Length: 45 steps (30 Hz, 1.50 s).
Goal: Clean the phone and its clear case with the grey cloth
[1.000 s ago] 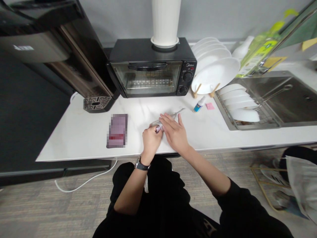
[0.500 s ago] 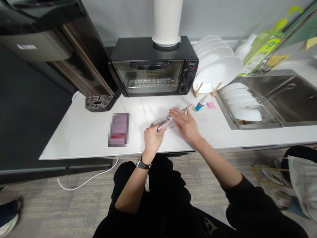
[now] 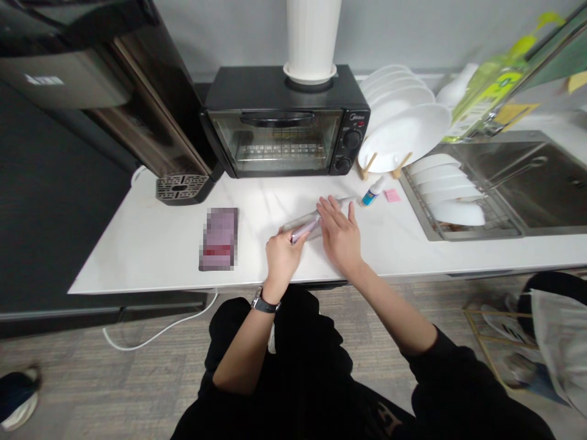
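Flat purple-edged item (image 3: 306,230), over white counter (image 3: 250,244): person's left hand (image 3: 283,253) pinching one end; right hand (image 3: 342,235) laid across, farther from the left than a second ago, its grip unclear. Small bottle (image 3: 372,192), near right hand. Toaster oven (image 3: 257,88), behind.

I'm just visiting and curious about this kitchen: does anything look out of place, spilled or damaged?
The tall white container stands on the black toaster oven, perhaps an odd spot, since ovens get hot. I see no spill or damage on the white counter.
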Each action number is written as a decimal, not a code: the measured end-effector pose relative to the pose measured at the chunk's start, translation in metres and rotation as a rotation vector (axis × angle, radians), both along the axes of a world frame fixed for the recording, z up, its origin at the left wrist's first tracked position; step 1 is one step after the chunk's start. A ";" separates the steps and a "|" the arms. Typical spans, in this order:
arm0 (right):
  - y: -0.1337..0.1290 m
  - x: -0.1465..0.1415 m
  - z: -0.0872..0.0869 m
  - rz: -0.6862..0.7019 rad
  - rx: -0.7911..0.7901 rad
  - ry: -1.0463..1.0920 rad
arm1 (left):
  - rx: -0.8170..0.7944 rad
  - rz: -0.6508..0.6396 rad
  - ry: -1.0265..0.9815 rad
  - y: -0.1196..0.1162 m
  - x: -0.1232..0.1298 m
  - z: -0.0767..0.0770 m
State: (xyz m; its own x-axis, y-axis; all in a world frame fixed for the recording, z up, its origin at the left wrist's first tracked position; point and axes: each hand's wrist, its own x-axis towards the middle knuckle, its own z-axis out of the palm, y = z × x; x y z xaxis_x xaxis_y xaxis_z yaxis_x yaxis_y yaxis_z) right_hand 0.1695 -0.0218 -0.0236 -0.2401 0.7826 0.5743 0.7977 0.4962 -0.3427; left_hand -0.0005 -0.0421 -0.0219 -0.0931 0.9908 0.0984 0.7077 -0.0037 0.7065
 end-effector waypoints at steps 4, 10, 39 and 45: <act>-0.022 -0.027 0.000 0.134 0.024 -0.044 | -0.036 -0.003 0.089 0.001 -0.001 0.001; -0.012 -0.007 0.002 0.389 0.019 -0.105 | -0.052 -0.008 0.105 0.000 -0.002 0.000; -0.022 -0.021 0.004 0.379 -0.073 -0.015 | -0.059 -0.021 0.156 0.000 -0.003 0.002; 0.015 0.026 0.007 0.310 -0.098 0.039 | 0.005 -0.035 0.034 0.000 -0.002 0.000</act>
